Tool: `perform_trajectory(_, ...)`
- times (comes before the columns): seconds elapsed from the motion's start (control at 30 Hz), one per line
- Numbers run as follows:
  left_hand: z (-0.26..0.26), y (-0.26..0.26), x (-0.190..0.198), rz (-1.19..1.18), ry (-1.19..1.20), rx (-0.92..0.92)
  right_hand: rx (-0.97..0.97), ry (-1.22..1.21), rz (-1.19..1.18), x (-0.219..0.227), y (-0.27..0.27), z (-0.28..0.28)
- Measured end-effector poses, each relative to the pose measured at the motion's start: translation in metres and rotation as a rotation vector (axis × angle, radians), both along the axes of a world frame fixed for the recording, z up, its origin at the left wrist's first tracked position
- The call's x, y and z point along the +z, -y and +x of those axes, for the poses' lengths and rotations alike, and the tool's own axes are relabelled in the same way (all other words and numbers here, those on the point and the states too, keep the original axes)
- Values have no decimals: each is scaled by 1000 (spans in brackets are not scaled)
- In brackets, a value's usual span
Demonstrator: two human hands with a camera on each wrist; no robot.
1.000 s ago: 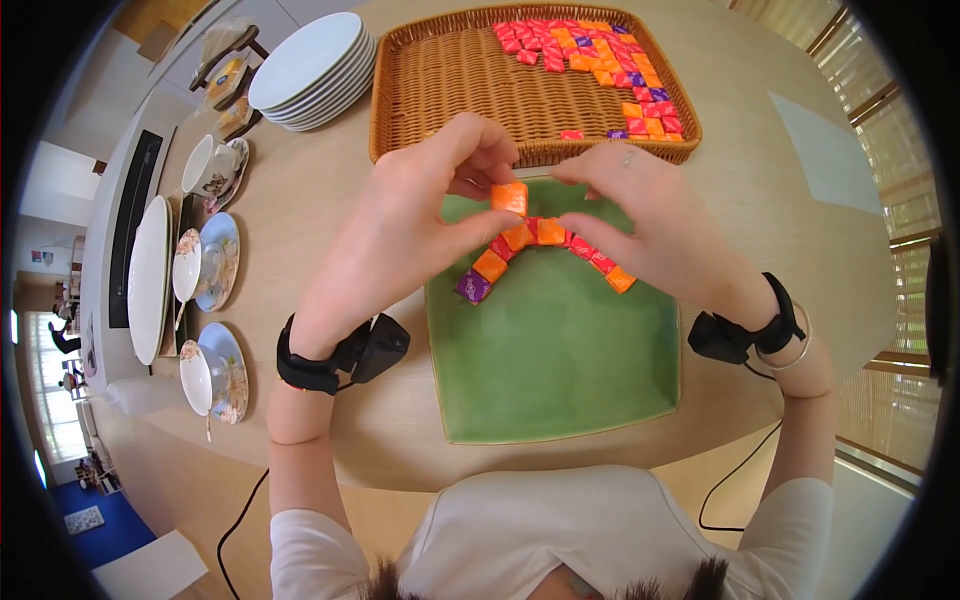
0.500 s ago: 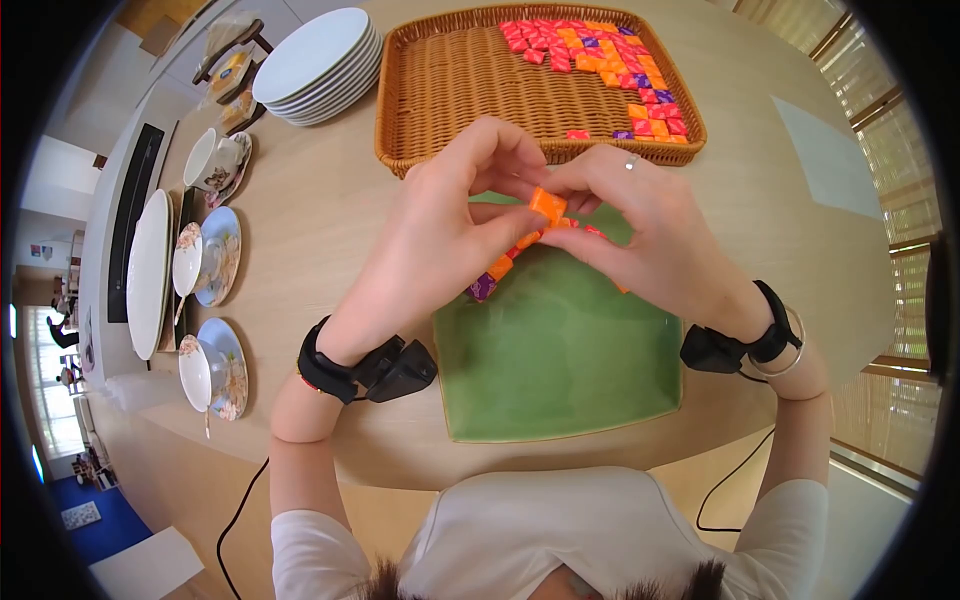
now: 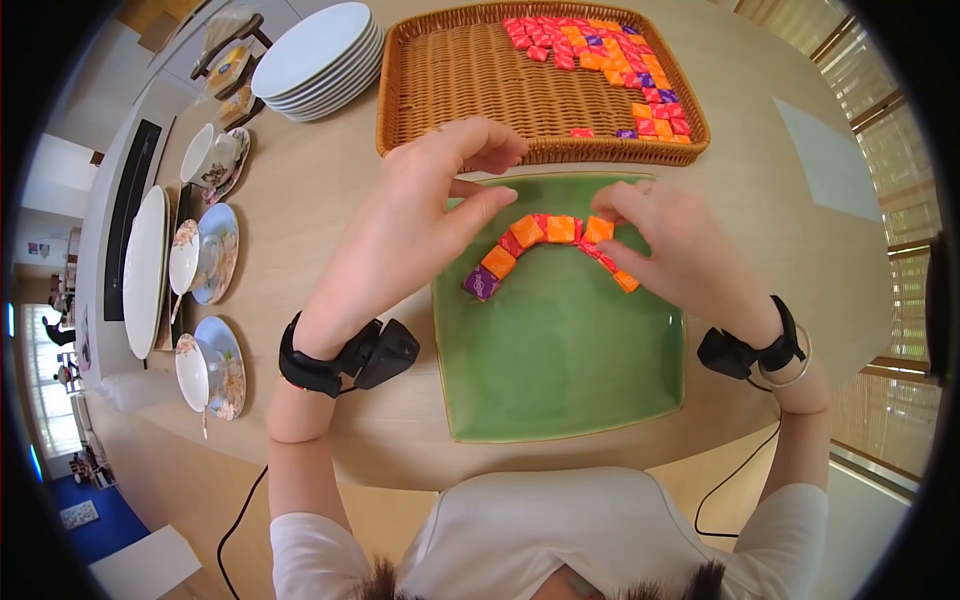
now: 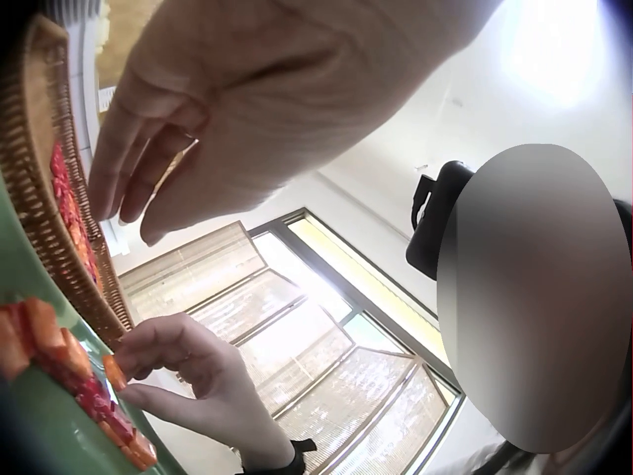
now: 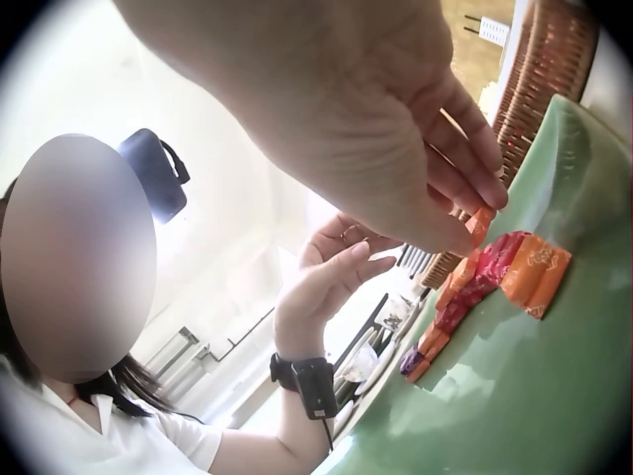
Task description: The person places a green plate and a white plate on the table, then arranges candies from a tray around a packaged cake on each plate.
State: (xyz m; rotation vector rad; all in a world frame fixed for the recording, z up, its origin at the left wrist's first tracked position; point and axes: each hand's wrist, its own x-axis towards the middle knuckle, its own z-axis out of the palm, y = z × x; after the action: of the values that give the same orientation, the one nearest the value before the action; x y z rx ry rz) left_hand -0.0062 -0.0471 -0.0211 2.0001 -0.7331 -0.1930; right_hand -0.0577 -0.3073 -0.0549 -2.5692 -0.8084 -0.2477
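My right hand point(image 3: 672, 240) pinches an orange wrapped candy point(image 3: 598, 229) between thumb and fingers, just over the right part of a curved row of candies. That arch of orange, red and purple wrapped candies point(image 3: 527, 231) lies on a square green plate point(image 3: 560, 370); a purple candy point(image 3: 481, 283) ends it at the left. In the right wrist view the pinched candy point(image 5: 481, 226) shows at the fingertips, right at the row. My left hand point(image 3: 430, 200) hovers over the plate's upper left edge, fingers loosely bent, with nothing between thumb and fingers.
Behind the plate stands a wicker tray point(image 3: 450, 148) with many wrapped candies point(image 3: 640, 75) along its right side. White plates point(image 3: 318, 60) are stacked at the back left. Flowered cups point(image 3: 185, 258) on saucers point(image 3: 222, 262) line the left side. A pale sheet point(image 3: 825, 150) lies at right.
The orange candy was in the left hand, then between both hands' fingertips. The right hand now has it and has moved right, over the arch, while the left has drawn back leftward.
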Motion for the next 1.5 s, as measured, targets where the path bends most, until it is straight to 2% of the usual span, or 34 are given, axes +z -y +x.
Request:
perform_trajectory(0.3,0,1,-4,41,60,-42,21,55,-81,-5,-5,-1)
perform_trajectory(0.4,-1,-1,-5,133,90,-37,28,63,-103,-6,-6,-1)
perform_trajectory(0.47,-2,-1,-5,304,160,-57,25,64,-91,-6,-6,-1)
perform_trajectory(0.57,0,-1,-17,362,213,-104,34,92,-59,-7,-7,0)
perform_trajectory(0.9,1,3,-22,425,192,-154,135,72,-19,-7,-20,13)
perform_trajectory(0.97,2,2,-25,373,280,-186,140,83,-23,-8,-22,14)
perform_trajectory(1.23,1,3,-25,409,231,-190,140,83,-29,-11,-24,17)
perform_trajectory(1.43,2,2,-24,405,249,-198,44,108,8,-7,-11,7)
perform_trajectory(1.5,2,3,-23,406,230,-206,8,-37,-67,-2,-9,3)
